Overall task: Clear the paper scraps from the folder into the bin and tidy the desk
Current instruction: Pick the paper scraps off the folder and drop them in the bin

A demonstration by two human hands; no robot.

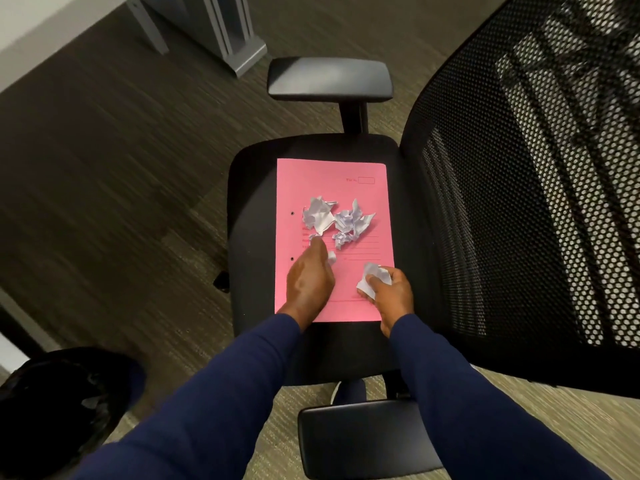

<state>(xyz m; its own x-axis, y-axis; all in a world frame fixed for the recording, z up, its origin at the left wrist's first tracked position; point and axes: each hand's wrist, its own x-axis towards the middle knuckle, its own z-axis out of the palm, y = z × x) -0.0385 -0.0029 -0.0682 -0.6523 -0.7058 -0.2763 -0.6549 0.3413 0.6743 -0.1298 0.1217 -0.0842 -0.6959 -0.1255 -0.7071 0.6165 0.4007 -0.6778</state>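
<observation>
A pink folder (349, 181) lies flat on the black seat of an office chair (252, 202). Several crumpled white paper scraps (337, 220) sit in a loose pile on its middle. My left hand (310, 280) rests on the folder with its fingertips touching a small scrap at the near edge of the pile. My right hand (391, 292) is at the folder's near right corner, closed around a crumpled scrap (372, 275). A bin with a black liner (59, 407) stands on the floor at the lower left.
The chair's mesh backrest (536, 188) rises on the right. One armrest (329, 79) is beyond the seat, another (363, 438) is close to me. A grey furniture leg (228, 32) stands on the carpet at the top.
</observation>
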